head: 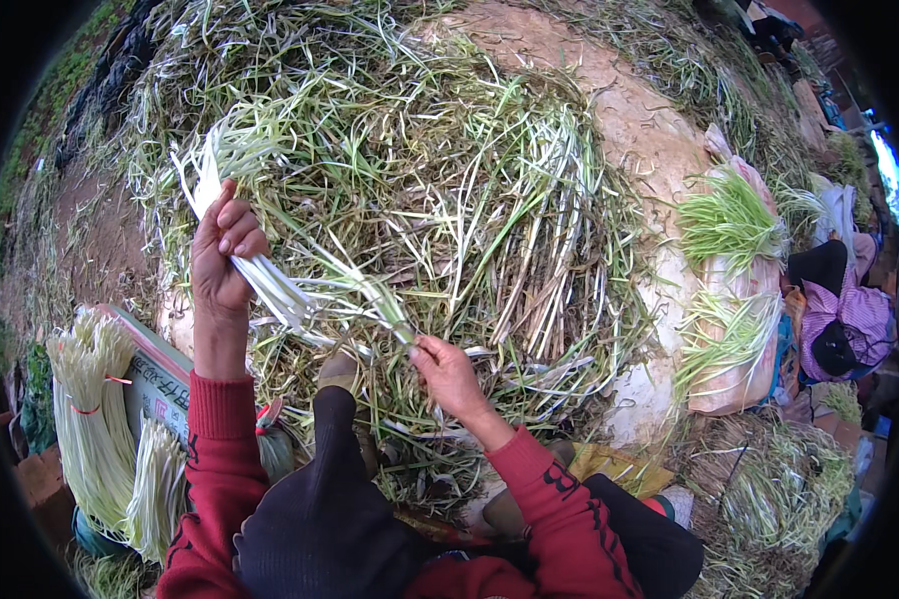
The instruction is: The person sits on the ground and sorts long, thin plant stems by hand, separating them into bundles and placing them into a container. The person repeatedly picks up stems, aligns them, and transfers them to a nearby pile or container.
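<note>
My left hand (pixel 228 239) is raised at left centre and closed around a bunch of long, pale, chive-like stalks (pixel 273 292). Their leafy tops fan out above the fist, and the white lower lengths hang down to the right. Lower and to the right, my right hand (pixel 449 374) pinches the end of a few greener stalks (pixel 378 299). These stretch up and left towards the left-hand bunch; whether they are still joined to it I cannot tell. Beneath both hands spreads a heap of loose leaves and stalks (pixel 419 202), with longer stalks (pixel 551 277) lying on its right side.
At left, a pale bundle bound with red ties (pixel 90 404) and a smaller bundle (pixel 157 479) rest against a box-like block bearing writing (pixel 153 367). Green bunches (pixel 730 217) lie on a pale wrapped stack (pixel 719 284) at right, beside a seated person (pixel 843 322).
</note>
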